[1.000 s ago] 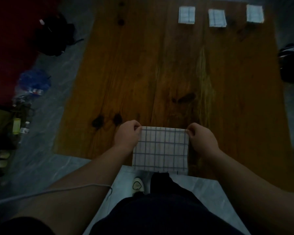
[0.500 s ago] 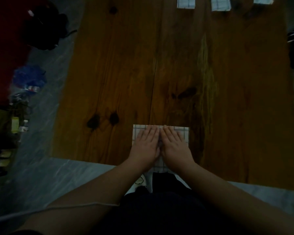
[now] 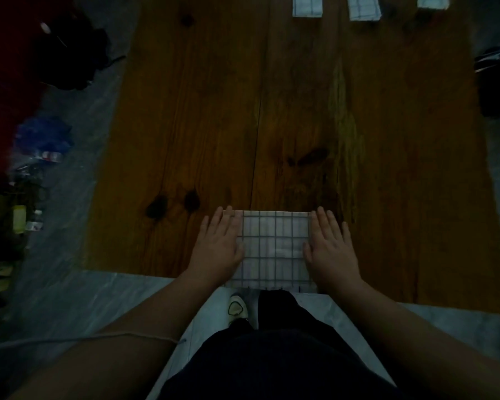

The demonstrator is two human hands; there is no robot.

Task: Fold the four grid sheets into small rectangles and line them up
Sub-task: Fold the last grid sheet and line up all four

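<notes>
White grid-lined sheet (image 3: 274, 249), half-folded, lies at the lower centre of the brown wooden table (image 3: 272, 111).
I press my left hand (image 3: 218, 249) and right hand (image 3: 329, 249) flat and open on its side edges, gripping nothing, probably to set the crease.

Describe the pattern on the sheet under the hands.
The sheet is pale with a dark grid of thin lines; the head view shows it.

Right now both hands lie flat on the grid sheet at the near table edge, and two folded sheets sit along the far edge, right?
Not quite: the head view shows three folded sheets along the far edge. Left hand and right hand do lie flat on the grid sheet.
</notes>
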